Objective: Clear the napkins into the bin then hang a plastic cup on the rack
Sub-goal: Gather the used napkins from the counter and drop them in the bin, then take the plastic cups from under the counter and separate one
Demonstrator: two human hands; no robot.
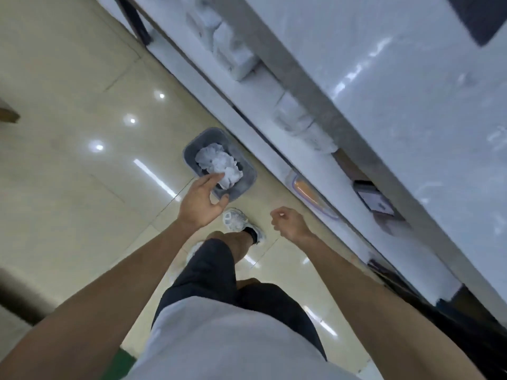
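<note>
Left hand (201,200) is hovering over the bin (248,185) rim, fingers spread, holding nothing, fingertips near the crumpled napkins (219,164) lying inside. Right hand (290,222) is hanging loosely curled, empty.

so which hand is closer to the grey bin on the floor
Left. The left hand hangs open at the near rim of the grey bin, fingertips by the crumpled napkins inside. The right hand is loosely curled, off to the bin's right, apart from it.

Glossy beige floor tiles (68,78), white countertop (411,78), white sneaker (236,219)
</note>
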